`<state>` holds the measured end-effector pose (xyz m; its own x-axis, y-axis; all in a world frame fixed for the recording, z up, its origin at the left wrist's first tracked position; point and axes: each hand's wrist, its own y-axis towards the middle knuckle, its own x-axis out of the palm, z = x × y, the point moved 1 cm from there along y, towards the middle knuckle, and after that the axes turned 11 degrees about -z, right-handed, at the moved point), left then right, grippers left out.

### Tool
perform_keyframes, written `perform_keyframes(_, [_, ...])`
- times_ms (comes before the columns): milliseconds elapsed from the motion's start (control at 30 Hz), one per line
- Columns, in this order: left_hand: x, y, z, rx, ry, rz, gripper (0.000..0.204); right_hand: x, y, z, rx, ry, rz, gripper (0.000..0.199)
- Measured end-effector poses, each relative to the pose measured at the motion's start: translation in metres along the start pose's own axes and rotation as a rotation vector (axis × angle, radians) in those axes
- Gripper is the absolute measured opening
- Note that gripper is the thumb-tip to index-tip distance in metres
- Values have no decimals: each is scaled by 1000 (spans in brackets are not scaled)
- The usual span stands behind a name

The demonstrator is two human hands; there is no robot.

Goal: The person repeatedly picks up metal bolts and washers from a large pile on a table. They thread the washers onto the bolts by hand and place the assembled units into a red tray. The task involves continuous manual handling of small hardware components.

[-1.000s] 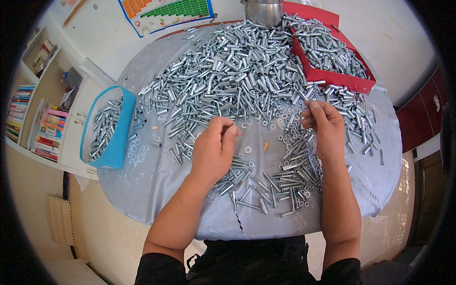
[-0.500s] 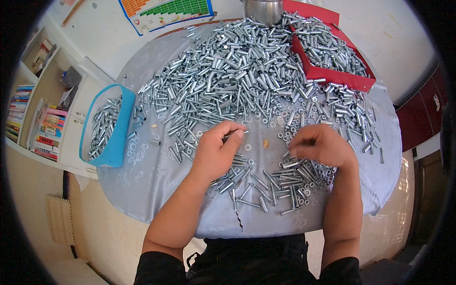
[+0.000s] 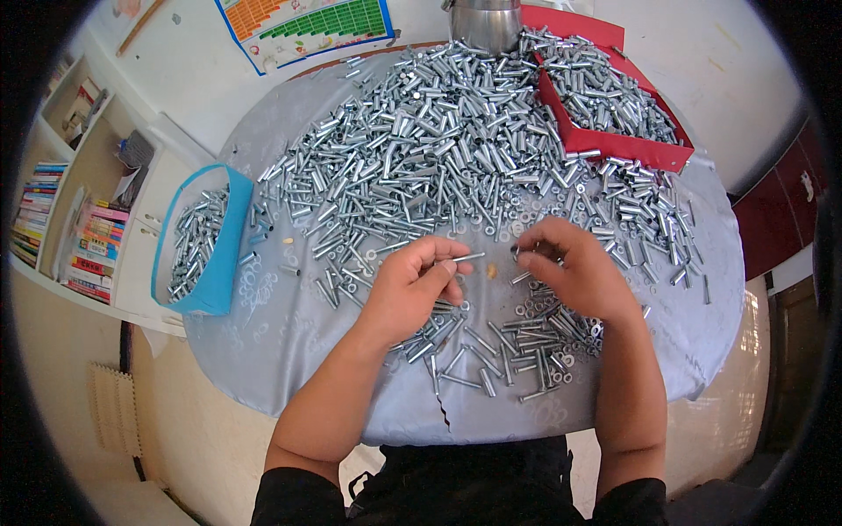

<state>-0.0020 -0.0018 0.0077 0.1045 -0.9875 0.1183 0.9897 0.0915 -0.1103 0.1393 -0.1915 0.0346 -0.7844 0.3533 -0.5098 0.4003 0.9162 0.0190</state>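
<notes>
My left hand pinches a silvery bolt between thumb and forefinger, its shank pointing right. Facing it, my right hand has its thumb and fingertips drawn together; whatever small thing they may hold is too small to name. Below the hands lies a loose group of bolts and metal sleeves, with washers and nuts along its right side. Beyond the hands spreads a large heap of sleeves and bolts. More washers lie flat just past my right fingers.
A blue basket of metal parts stands at the left. At the back right, a red box is piled with sleeves, beside a steel pot. A grey cloth covers the round table. Bookshelves stand left.
My right hand has moved left and slightly away from me, off the washers and toward my left hand. The bolt in my left hand now sticks out further to the right.
</notes>
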Motion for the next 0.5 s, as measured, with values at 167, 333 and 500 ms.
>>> perform_keyframes(167, [-1,1,-3,55,14,6,21,6,9,0,-10,331,179,23])
perform_keyframes(333, [3,0,2,53,51,24,20,10,12,5,21,546,168,18])
perform_keyframes(500, [4,-1,3,33,38,32,20,17,14,8,23,549,148,17])
